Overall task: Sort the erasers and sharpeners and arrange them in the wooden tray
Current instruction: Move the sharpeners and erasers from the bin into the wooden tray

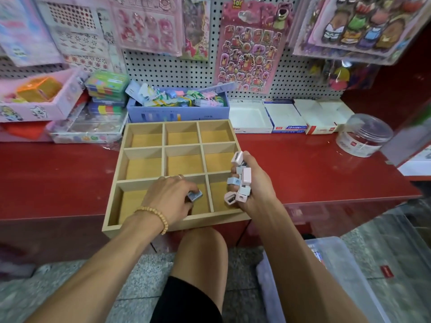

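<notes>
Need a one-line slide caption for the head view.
Left hand lowers a blue sharpener into the wooden tray; right hand holds a handful of pastel sharpeners.

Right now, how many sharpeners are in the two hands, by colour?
Blue sharpeners: 2, one in the left hand, one in the right hand
Pink sharpeners: 2
White sharpeners: 4, as far as shows
Total: 8
</notes>
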The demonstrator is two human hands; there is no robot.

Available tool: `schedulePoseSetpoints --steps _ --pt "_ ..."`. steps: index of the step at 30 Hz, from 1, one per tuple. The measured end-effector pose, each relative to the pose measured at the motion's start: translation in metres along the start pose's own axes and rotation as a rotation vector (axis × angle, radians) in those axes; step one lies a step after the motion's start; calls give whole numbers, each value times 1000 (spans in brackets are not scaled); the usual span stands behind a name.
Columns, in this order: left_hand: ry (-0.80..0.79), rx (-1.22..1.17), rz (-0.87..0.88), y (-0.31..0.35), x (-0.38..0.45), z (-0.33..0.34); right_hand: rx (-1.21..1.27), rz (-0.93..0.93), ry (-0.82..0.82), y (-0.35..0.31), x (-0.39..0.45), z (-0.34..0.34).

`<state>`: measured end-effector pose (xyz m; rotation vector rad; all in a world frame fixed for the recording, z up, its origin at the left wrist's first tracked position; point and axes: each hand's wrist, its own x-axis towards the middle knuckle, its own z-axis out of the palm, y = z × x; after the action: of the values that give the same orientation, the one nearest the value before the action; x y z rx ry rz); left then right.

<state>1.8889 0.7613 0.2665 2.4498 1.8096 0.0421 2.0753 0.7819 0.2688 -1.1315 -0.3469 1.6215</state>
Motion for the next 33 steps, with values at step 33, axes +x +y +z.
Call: schedulePoseSetpoints --steps 33 --pt "215 -767 -218 4 -5 -6 68 -71 71 0 3 23"
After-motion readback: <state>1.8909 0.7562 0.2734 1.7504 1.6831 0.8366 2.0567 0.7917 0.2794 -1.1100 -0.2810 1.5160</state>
